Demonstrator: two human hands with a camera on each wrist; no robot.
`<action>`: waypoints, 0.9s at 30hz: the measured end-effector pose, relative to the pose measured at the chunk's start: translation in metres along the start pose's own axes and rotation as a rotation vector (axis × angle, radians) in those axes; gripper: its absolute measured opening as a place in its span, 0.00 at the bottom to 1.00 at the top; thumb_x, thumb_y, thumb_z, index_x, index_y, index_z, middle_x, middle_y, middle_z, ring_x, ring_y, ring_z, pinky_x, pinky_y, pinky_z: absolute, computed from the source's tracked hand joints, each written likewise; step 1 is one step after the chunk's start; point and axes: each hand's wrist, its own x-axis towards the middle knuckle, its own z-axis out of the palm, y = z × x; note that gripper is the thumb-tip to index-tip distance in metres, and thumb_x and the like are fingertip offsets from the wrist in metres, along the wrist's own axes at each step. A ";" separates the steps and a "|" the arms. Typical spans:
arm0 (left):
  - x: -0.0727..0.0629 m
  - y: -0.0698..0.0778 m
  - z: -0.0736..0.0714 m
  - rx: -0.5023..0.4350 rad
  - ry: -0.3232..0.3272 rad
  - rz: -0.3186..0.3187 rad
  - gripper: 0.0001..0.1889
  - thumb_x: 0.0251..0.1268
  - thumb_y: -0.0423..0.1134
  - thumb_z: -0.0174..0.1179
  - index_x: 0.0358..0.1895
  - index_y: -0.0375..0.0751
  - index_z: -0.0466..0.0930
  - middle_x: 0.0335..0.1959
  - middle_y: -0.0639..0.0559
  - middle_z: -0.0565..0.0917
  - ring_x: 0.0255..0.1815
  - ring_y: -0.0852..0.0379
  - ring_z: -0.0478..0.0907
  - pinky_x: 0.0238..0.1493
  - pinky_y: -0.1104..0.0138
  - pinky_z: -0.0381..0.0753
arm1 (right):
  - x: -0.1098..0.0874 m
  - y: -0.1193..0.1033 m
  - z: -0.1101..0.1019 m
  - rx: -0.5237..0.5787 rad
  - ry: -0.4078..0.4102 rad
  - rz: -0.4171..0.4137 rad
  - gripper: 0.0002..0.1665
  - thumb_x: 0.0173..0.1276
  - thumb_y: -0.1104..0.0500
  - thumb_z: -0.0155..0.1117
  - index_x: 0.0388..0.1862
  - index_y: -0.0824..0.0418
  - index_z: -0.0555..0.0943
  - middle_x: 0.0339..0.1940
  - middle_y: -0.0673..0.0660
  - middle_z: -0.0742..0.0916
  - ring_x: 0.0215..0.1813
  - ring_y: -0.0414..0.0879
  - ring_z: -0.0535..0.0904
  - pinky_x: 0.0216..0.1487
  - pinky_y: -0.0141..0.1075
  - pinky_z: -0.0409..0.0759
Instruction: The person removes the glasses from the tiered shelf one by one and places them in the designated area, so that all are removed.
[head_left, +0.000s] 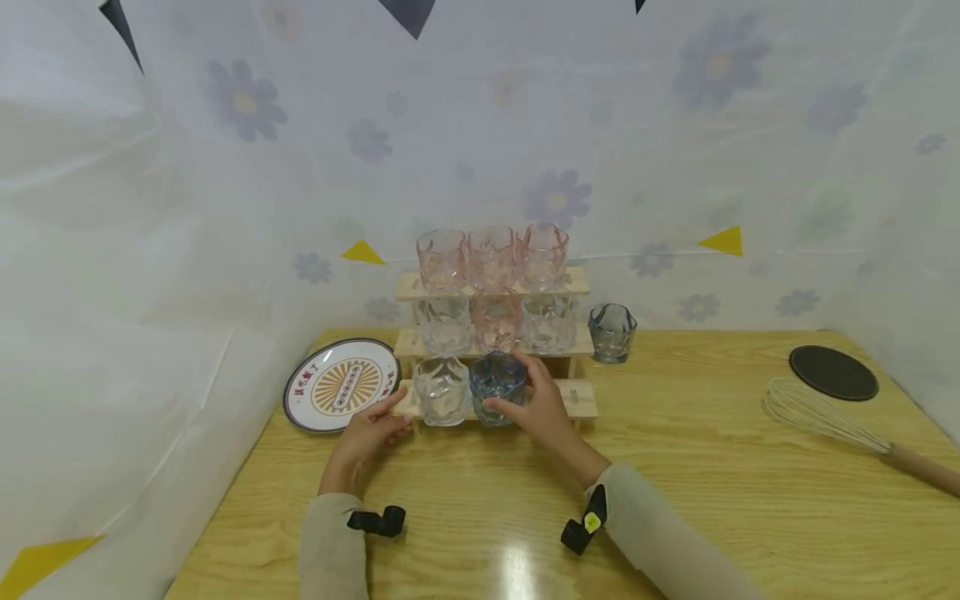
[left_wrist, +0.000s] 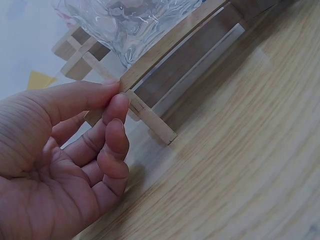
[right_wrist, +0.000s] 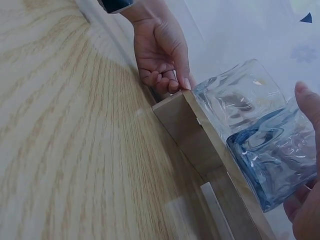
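My right hand holds a blue glass tumbler, thumb on the near side and fingers round the far side. The tumbler stands upright at the middle of the lowest step of a three-step wooden rack. Right beside it, on the left, is a clear tumbler. My left hand pinches the left end of that lowest step between thumb and fingers; in the left wrist view, the hand shows its thumb on the wooden edge. From the right wrist view, the blue tumbler's base meets the step.
Pink tumblers line the top step; the middle step has a pink tumbler between two clear ones. Another blue-grey tumbler stands right of the rack. A plate lies left; a whisk and black disc lie right.
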 end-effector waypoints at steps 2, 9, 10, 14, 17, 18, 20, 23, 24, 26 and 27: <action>0.000 0.000 -0.001 0.017 -0.003 0.009 0.32 0.59 0.34 0.65 0.68 0.47 0.67 0.24 0.57 0.84 0.30 0.61 0.80 0.30 0.71 0.72 | 0.000 -0.001 0.000 -0.002 0.000 0.012 0.49 0.53 0.51 0.75 0.71 0.60 0.63 0.67 0.61 0.69 0.65 0.58 0.66 0.57 0.54 0.71; 0.001 0.000 0.000 0.013 -0.009 0.021 0.32 0.59 0.34 0.65 0.68 0.46 0.67 0.24 0.57 0.84 0.30 0.61 0.80 0.31 0.71 0.73 | 0.000 -0.004 -0.001 0.006 0.018 0.036 0.48 0.52 0.52 0.76 0.69 0.59 0.65 0.66 0.60 0.70 0.65 0.57 0.67 0.57 0.54 0.72; 0.001 0.000 0.000 0.008 -0.009 0.020 0.32 0.59 0.33 0.65 0.68 0.46 0.67 0.24 0.57 0.84 0.30 0.61 0.80 0.30 0.71 0.73 | 0.000 -0.004 -0.001 0.006 0.025 0.033 0.47 0.52 0.52 0.76 0.69 0.59 0.66 0.66 0.60 0.70 0.65 0.57 0.67 0.56 0.54 0.72; 0.001 0.001 0.002 0.005 -0.003 0.019 0.32 0.59 0.33 0.65 0.68 0.46 0.67 0.24 0.57 0.84 0.29 0.61 0.80 0.30 0.71 0.73 | -0.001 -0.003 -0.003 -0.008 0.053 -0.003 0.46 0.50 0.53 0.78 0.67 0.59 0.68 0.64 0.59 0.72 0.63 0.56 0.69 0.55 0.53 0.73; 0.001 0.001 0.003 0.004 0.000 0.019 0.32 0.58 0.33 0.65 0.68 0.46 0.67 0.23 0.57 0.83 0.29 0.62 0.79 0.29 0.71 0.72 | -0.004 -0.002 -0.005 -0.031 0.066 -0.019 0.45 0.49 0.52 0.78 0.66 0.57 0.71 0.63 0.58 0.74 0.62 0.55 0.70 0.55 0.53 0.73; 0.000 0.001 0.003 0.001 0.000 0.019 0.32 0.58 0.33 0.65 0.68 0.46 0.67 0.23 0.57 0.83 0.29 0.62 0.79 0.29 0.71 0.72 | -0.005 -0.002 -0.007 -0.032 0.068 -0.016 0.44 0.48 0.52 0.78 0.65 0.57 0.71 0.63 0.57 0.75 0.62 0.55 0.71 0.55 0.54 0.73; 0.000 0.001 0.003 -0.003 -0.004 0.016 0.32 0.58 0.33 0.65 0.68 0.46 0.67 0.24 0.57 0.84 0.29 0.62 0.79 0.30 0.71 0.72 | -0.008 -0.002 -0.010 -0.027 0.066 -0.010 0.43 0.48 0.52 0.78 0.64 0.56 0.72 0.62 0.57 0.75 0.62 0.55 0.71 0.56 0.55 0.72; -0.001 0.001 0.002 0.003 -0.004 0.005 0.32 0.59 0.34 0.65 0.68 0.47 0.67 0.24 0.57 0.83 0.30 0.61 0.80 0.32 0.70 0.73 | -0.012 -0.004 -0.017 -0.007 0.050 0.012 0.43 0.49 0.53 0.78 0.64 0.57 0.72 0.62 0.58 0.75 0.63 0.56 0.69 0.58 0.56 0.70; -0.001 0.001 0.002 0.010 -0.003 0.002 0.32 0.59 0.34 0.65 0.68 0.48 0.67 0.25 0.56 0.83 0.31 0.61 0.80 0.32 0.70 0.73 | -0.013 -0.004 -0.020 0.002 0.044 0.019 0.43 0.49 0.53 0.78 0.65 0.58 0.72 0.63 0.58 0.75 0.63 0.56 0.69 0.58 0.56 0.69; -0.001 0.000 0.001 0.024 -0.001 -0.005 0.32 0.59 0.35 0.65 0.68 0.49 0.67 0.25 0.56 0.83 0.31 0.61 0.80 0.33 0.70 0.74 | -0.016 -0.004 -0.025 0.003 0.031 0.034 0.44 0.49 0.52 0.78 0.65 0.58 0.71 0.63 0.57 0.74 0.64 0.56 0.68 0.59 0.57 0.68; -0.001 0.000 0.001 0.026 0.001 -0.005 0.32 0.59 0.35 0.65 0.68 0.49 0.67 0.24 0.56 0.83 0.32 0.61 0.81 0.34 0.70 0.74 | -0.017 -0.004 -0.027 0.002 0.028 0.039 0.44 0.49 0.52 0.78 0.65 0.59 0.71 0.63 0.57 0.74 0.65 0.56 0.68 0.60 0.57 0.68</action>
